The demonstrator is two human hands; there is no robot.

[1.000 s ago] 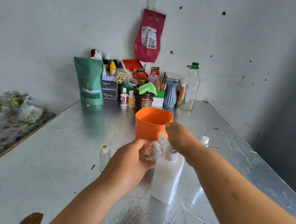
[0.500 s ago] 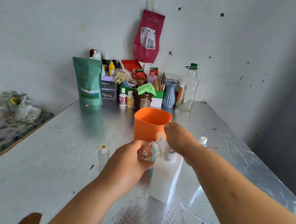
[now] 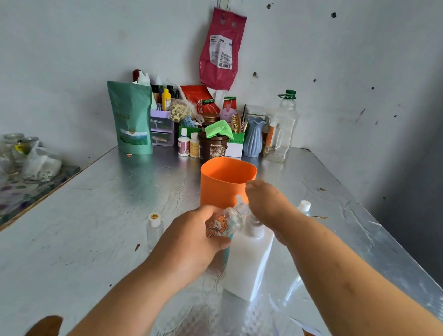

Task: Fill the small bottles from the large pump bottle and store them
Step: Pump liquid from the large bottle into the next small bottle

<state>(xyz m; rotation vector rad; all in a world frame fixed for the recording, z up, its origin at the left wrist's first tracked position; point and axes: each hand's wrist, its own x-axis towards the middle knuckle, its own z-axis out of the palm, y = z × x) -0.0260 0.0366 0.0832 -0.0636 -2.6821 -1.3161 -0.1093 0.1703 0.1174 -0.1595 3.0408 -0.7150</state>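
Two hands meet: left hand [image 3: 189,236] grips a tilted small bottle [image 3: 226,222] at the pump bottle [image 3: 249,262]; right hand [image 3: 268,202] covers its pump, grip unseen.

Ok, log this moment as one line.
step: filling | left hand: holds small bottle, tilted toward pump bottle | right hand: over its top | orange cup: behind both

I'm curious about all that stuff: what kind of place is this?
Probably a home: a foil-covered table with a blue vase, a hairbrush and a green pouch crowded against the wall.
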